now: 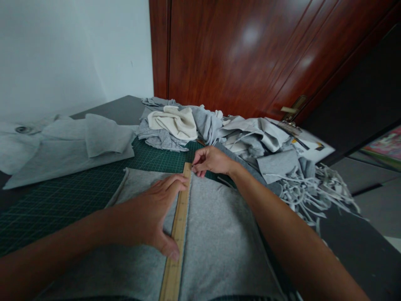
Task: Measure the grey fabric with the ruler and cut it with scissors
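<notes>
Grey fabric lies spread over a green cutting mat. A wooden ruler runs lengthwise across the fabric, its far end close to the cloth's far edge. My left hand rests on the ruler with thumb and fingers spread apart, pressing along its left side. Beside the ruler's far end, my right hand is closed in a pinch at the fabric's far edge. What sits between its fingertips is too small to make out.
Grey fabric pieces lie at the left. A cream cloth tops a heap behind the mat. Cut grey strips pile at the right, near a white sheet. A wooden door and white wall stand behind.
</notes>
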A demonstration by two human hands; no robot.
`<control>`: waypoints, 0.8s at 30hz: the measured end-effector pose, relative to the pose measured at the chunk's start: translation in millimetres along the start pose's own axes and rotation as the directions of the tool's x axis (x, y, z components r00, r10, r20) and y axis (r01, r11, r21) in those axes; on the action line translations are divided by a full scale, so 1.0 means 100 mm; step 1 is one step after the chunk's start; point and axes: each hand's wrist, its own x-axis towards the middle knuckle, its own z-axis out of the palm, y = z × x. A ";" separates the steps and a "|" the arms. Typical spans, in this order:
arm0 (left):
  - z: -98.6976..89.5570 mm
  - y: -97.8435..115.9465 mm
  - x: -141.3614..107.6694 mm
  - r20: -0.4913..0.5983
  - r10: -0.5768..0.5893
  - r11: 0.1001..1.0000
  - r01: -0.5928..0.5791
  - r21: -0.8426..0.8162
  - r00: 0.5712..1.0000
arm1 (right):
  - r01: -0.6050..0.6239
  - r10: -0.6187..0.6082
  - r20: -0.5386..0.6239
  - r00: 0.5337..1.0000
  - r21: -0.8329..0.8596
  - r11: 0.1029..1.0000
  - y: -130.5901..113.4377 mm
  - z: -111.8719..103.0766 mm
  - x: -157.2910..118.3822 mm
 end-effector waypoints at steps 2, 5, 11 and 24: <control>0.00 0.00 0.00 -0.003 0.002 1.000 -0.002 0.001 1.000 | 0.022 -0.023 -0.060 0.998 -0.013 1.000 0.00 0.00 0.02; -0.01 0.01 -0.01 -0.004 0.011 1.000 -0.011 0.001 1.000 | 0.062 -0.064 -0.128 0.990 -0.022 0.998 -0.04 0.01 -0.02; -0.03 0.03 0.01 0.010 -0.019 1.000 0.019 0.000 1.000 | 0.071 -0.075 -0.099 0.992 -0.042 0.997 -0.20 0.01 -0.16; -0.02 0.02 0.01 0.008 -0.005 1.000 0.005 -0.009 1.000 | -0.075 0.053 -0.097 0.994 -0.236 0.969 -0.16 0.10 -0.07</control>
